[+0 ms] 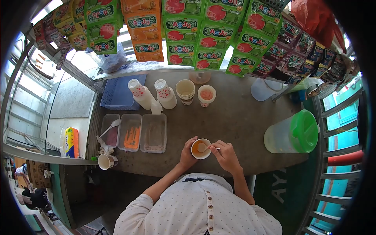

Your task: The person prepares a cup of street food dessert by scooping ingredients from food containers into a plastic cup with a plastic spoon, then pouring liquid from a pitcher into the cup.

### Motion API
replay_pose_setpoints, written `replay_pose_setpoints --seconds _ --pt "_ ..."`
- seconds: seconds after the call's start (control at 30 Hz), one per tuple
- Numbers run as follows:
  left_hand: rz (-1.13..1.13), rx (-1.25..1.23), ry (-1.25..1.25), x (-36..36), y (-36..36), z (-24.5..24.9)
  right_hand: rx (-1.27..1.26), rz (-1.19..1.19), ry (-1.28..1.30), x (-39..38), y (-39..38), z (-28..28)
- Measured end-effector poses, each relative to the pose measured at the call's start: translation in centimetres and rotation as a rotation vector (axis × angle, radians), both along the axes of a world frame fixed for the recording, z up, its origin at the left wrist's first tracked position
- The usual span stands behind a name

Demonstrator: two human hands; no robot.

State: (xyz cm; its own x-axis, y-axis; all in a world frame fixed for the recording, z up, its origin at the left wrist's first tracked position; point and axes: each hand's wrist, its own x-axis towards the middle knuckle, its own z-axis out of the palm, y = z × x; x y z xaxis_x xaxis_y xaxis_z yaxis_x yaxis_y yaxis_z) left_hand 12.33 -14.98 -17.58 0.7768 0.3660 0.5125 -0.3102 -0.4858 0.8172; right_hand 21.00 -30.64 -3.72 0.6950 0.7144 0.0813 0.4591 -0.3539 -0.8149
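My left hand [188, 153] is wrapped round the left side of a white paper cup [201, 156] at the counter's near edge. Orange-yellow liquid [202, 143] is inside the cup. Between the fingers of my right hand [226, 155] is the handle of a white plastic spoon [202, 147], its bowl dipping into the liquid. Farther back stands a paper cup with pinkish-orange contents [206, 94], beside a stack of cups [185, 90].
On the left are clear plastic tubs [153, 134], one holding orange plastic pieces [132, 137], and a blue basket [119, 93]. Upturned cup stacks [166, 95] stand behind. A green-lidded jug [291, 132] is at right. Drink sachets [181, 35] hang overhead.
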Motion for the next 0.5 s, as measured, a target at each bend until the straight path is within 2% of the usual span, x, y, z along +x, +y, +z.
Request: replay_pose_setpoints --seconds 0.5 --pt "0.022 0.004 0.033 0.01 -0.03 0.38 -0.051 0.014 0.014 0.13 0.11 0.36"
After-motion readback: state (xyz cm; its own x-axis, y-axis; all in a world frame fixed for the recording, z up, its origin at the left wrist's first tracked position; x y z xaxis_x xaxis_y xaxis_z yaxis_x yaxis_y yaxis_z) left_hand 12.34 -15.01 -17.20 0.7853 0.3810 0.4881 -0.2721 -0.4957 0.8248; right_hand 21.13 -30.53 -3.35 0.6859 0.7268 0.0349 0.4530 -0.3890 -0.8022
